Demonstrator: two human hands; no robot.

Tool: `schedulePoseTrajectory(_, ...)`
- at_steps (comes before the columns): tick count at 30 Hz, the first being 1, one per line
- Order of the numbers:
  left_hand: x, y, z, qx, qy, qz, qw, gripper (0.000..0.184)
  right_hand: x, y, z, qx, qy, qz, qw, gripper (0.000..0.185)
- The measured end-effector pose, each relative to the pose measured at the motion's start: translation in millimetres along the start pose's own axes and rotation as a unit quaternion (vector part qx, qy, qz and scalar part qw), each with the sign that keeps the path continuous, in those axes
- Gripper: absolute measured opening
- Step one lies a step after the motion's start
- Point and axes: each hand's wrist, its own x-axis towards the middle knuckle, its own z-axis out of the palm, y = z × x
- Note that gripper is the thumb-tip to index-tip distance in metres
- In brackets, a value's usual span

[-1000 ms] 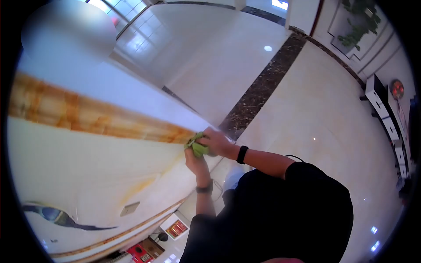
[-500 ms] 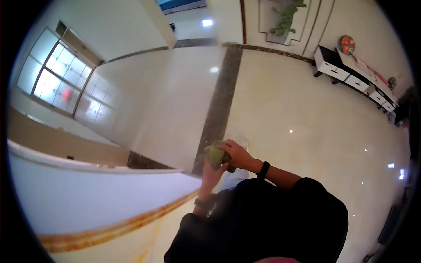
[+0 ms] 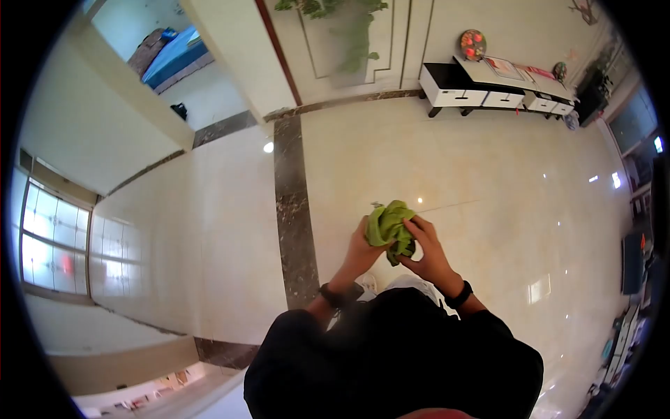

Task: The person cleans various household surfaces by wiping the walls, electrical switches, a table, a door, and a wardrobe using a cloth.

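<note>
A crumpled green cloth (image 3: 389, 227) is held between both hands in front of my body, above the tiled floor. My left hand (image 3: 361, 250) grips its left side, the fingers partly hidden behind the folds. On the right side, my right hand (image 3: 428, 253) pinches the cloth, with the thumb below and the fingers above. Dark bands circle both wrists.
Glossy floor (image 3: 363, 153) is crossed by a dark marble strip (image 3: 292, 188). A low black-and-white cabinet (image 3: 481, 94) stands at the back right. A doorway shows a blue bed (image 3: 174, 59). At left is a bright window (image 3: 56, 241); a white ledge (image 3: 223, 405) lies lower left.
The view has swung right, away from the white wall with the orange marble trim. Both hands have left that trim with the green cloth, which now hangs bunched over the floor.
</note>
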Motion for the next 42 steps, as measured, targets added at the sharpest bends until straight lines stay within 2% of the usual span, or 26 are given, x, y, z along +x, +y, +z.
schedulePoseTrajectory(3, 59, 7, 27, 0.017, -0.054, 0.003, 0.998, 0.047, 24, 28, -26, 0.005, 0.068, 0.054, 0.996, 0.093)
schedulePoseTrajectory(4, 76, 11, 36, -0.008, -0.060, -0.011, 0.998, 0.047, 33, 40, -31, 0.013, 0.062, 0.059, 0.996, 0.100)
schedulePoseTrajectory(7, 129, 5, 55, -0.031, -0.065, -0.034, 0.997, 0.050, 70, 76, -37, 0.074, 0.076, 0.079, 0.991, 0.103)
schedulePoseTrajectory(11, 226, -6, 52, 0.003, -0.102, -0.068, 0.992, 0.057, 143, 162, -42, 0.092, 0.115, -0.003, 0.989, 0.085)
schedulePoseTrajectory(14, 297, -9, 48, 0.043, -0.092, -0.078, 0.992, 0.056, 212, 214, -65, 0.134, 0.087, -0.020, 0.987, 0.069)
schedulePoseTrajectory(17, 369, 16, 52, 0.188, -0.082, -0.080, 0.975, 0.059, 289, 249, -108, 0.079, 0.045, -0.065, 0.994, 0.060)
schedulePoseTrajectory(18, 390, 15, 53, 0.194, -0.055, -0.059, 0.978, 0.061, 312, 259, -121, 0.080, 0.037, -0.070, 0.994, 0.054)
schedulePoseTrajectory(21, 451, 16, 59, 0.214, -0.035, -0.022, 0.976, 0.068, 368, 285, -155, 0.083, -0.012, -0.087, 0.993, 0.054)
schedulePoseTrajectory(22, 471, 16, 68, 0.180, 0.006, 0.011, 0.984, 0.077, 385, 297, -163, 0.085, -0.013, -0.096, 0.992, 0.055)
schedulePoseTrajectory(25, 530, 14, 89, 0.127, -0.006, -0.003, 0.992, 0.084, 419, 334, -183, 0.108, -0.013, -0.056, 0.993, 0.054)
schedulePoseTrajectory(29, 623, -28, 110, 0.276, -0.139, -0.008, 0.951, 0.073, 456, 420, -205, 0.114, -0.033, -0.008, 0.993, 0.050)
schedulePoseTrajectory(32, 704, -66, 144, 0.269, -0.156, -0.014, 0.950, 0.058, 493, 498, -232, 0.066, -0.020, 0.008, 0.998, 0.049)
schedulePoseTrajectory(35, 791, -103, 180, 0.252, -0.189, 0.002, 0.949, 0.066, 534, 564, -270, 0.013, 0.003, 0.028, 1.000, 0.050)
schedulePoseTrajectory(37, 851, -105, 207, 0.234, -0.207, 0.013, 0.950, 0.063, 564, 601, -299, -0.037, 0.020, 0.038, 0.998, 0.053)
schedulePoseTrajectory(42, 967, -121, 279, 0.228, -0.185, 0.050, 0.954, 0.053, 623, 666, -375, -0.025, 0.065, 0.149, 0.986, 0.062)
